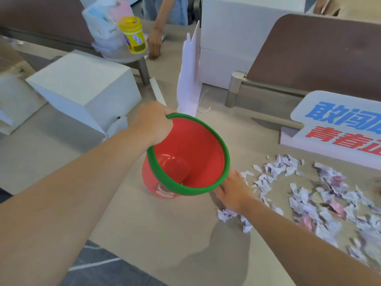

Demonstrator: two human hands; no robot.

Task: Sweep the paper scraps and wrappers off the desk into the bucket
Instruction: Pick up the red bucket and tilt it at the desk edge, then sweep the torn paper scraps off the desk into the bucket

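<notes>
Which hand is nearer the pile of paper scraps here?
Right. The right hand lies flat on the desk at the near edge of the paper scraps, touching some. The left hand grips the bucket rim, well clear of them.

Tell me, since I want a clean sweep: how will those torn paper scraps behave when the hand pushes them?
The paper scraps look thin and crumpled, so probably very light and apt to scatter rather than slide together. Some may slip under the flat right hand. The bucket, tilted in the left hand, looks empty, so scraps might bounce out.
</notes>
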